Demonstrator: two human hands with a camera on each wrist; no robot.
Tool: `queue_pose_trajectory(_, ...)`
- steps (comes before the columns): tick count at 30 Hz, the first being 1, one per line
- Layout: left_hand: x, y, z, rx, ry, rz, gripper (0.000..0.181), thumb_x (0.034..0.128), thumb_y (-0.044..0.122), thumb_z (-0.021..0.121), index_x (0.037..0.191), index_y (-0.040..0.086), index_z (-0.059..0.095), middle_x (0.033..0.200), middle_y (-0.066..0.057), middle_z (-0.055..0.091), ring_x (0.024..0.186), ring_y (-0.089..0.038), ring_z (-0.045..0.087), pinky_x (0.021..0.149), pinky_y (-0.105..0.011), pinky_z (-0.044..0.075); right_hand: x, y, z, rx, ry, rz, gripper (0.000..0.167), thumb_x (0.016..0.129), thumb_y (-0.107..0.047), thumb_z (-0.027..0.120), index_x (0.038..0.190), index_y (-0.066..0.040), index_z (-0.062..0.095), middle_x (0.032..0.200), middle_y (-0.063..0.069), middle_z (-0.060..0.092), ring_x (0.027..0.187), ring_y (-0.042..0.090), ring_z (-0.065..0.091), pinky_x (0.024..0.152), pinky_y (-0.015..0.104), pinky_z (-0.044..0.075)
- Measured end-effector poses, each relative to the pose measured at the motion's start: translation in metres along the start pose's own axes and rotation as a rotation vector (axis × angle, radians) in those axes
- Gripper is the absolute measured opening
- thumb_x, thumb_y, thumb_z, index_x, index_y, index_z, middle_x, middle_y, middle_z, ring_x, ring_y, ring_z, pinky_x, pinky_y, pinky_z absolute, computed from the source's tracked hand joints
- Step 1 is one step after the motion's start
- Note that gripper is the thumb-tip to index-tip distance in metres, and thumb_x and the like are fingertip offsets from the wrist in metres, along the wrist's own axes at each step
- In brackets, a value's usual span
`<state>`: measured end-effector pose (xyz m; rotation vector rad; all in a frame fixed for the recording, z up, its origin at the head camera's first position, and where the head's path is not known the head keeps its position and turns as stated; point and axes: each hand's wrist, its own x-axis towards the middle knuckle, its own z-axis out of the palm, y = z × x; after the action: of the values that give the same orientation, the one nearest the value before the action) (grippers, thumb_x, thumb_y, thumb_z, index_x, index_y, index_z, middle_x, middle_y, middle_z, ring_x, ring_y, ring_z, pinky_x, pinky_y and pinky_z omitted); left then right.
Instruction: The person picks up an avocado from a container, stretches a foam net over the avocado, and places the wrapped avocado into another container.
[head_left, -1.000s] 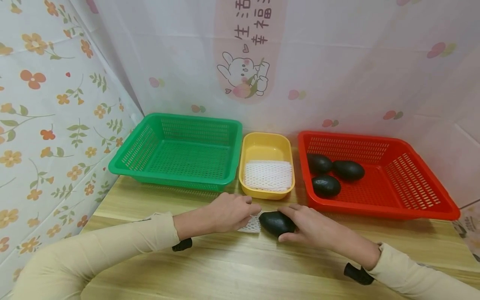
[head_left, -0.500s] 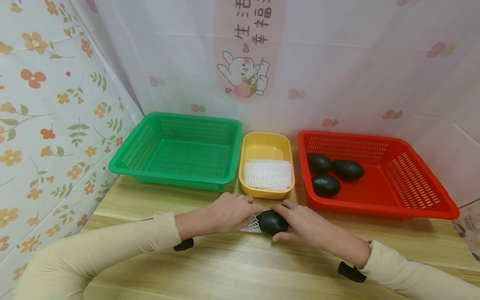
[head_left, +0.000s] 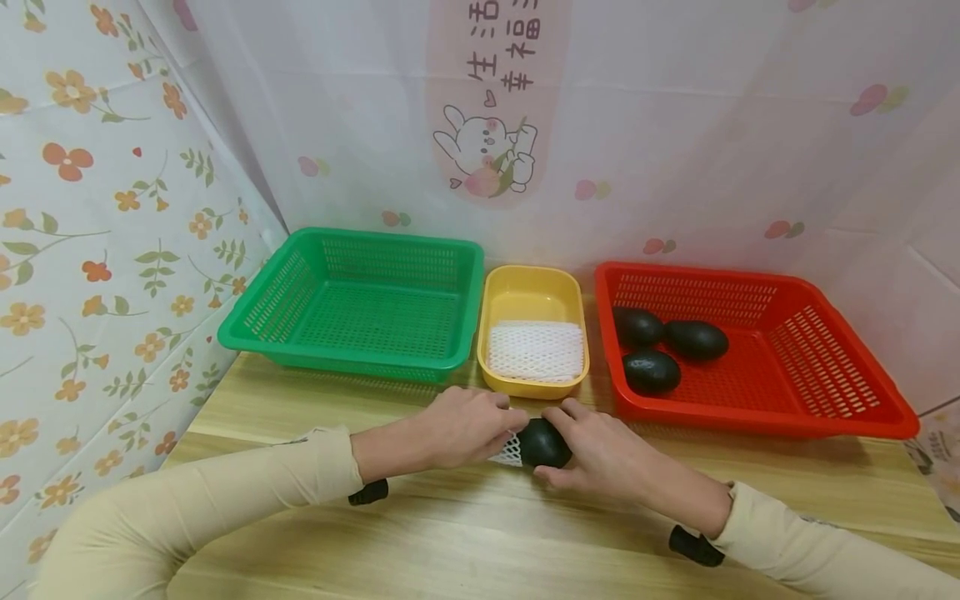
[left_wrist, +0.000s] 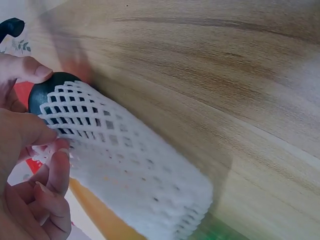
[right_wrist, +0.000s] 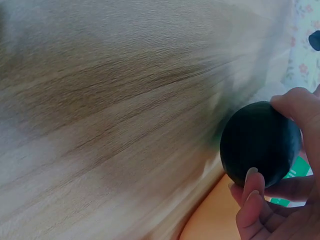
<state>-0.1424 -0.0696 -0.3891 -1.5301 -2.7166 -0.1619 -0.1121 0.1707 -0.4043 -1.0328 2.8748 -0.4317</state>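
Observation:
A dark green avocado (head_left: pixel 545 444) is partly inside a white foam net sleeve (left_wrist: pixel 125 155), low over the wooden table. My left hand (head_left: pixel 467 427) pinches the sleeve's open edge between thumb and fingers. From the other side my right hand (head_left: pixel 607 450) grips the avocado's bare end, thumb on one side and fingers on the other. In the left wrist view the mesh covers one end of the avocado, and the rest of the sleeve lies flat beyond it. The right wrist view shows the avocado's rounded end (right_wrist: pixel 260 145) uncovered.
A green basket (head_left: pixel 352 362) stands at the back left. Beside it a yellow tray (head_left: pixel 532 389) holds flat foam net sleeves (head_left: pixel 536 350). The red basket (head_left: pixel 765 421) at the right contains three avocados (head_left: pixel 697 340). The wooden table (head_left: pixel 480 542) extends in front of my hands.
My right hand has moved left with the avocado, whose end has gone into the sleeve. The left hand has barely shifted, still pinching the sleeve.

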Motion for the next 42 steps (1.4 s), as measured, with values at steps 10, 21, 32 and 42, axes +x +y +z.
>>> queue_pose_trajectory(10, 0.000, 0.003, 0.002, 0.015, 0.043, 0.052, 0.004, 0.0984, 0.023, 0.067, 0.101, 0.023, 0.064, 0.086, 0.003, 0.058, 0.065, -0.010, 0.054, 0.046, -0.022, 0.040, 0.005, -0.001, 0.003, 0.100, 0.031, 0.060, 0.057, 0.083, -0.057, 0.078, 0.109, -0.009, 0.064, 0.091, -0.002, 0.054, 0.069, 0.010, 0.053, 0.058, 0.024, 0.047)
queue_pose_trajectory(21, -0.001, 0.004, 0.005, -0.005, 0.039, 0.045, 0.004, 0.0993, 0.025, 0.066, 0.102, 0.023, 0.064, 0.087, 0.004, 0.057, 0.066, -0.009, 0.053, 0.046, -0.020, 0.038, -0.002, 0.006, 0.005, 0.221, -0.001, 0.044, 0.062, 0.083, -0.035, 0.087, 0.131, -0.011, 0.058, 0.118, 0.000, 0.054, 0.090, 0.013, 0.056, 0.077, 0.029, 0.054)
queue_pose_trajectory(32, 0.001, 0.006, 0.005, -0.005, 0.041, 0.038, 0.005, 0.1001, 0.026, 0.065, 0.104, 0.024, 0.063, 0.089, 0.003, 0.056, 0.066, -0.010, 0.052, 0.046, -0.021, 0.038, -0.004, 0.022, 0.004, 0.303, -0.036, -0.049, 0.065, 0.082, -0.013, 0.087, 0.138, -0.011, 0.054, 0.122, 0.001, 0.055, 0.094, 0.014, 0.056, 0.080, 0.030, 0.053)
queue_pose_trajectory(42, 0.000, 0.005, 0.007, -0.025, 0.050, 0.020, 0.004, 0.0995, 0.023, 0.065, 0.103, 0.021, 0.063, 0.088, 0.002, 0.056, 0.064, -0.011, 0.053, 0.046, -0.022, 0.039, -0.002, 0.027, 0.007, 0.281, -0.014, -0.069, 0.064, 0.081, -0.020, 0.088, 0.137, -0.012, 0.057, 0.113, -0.002, 0.059, 0.087, 0.014, 0.059, 0.075, 0.027, 0.053)
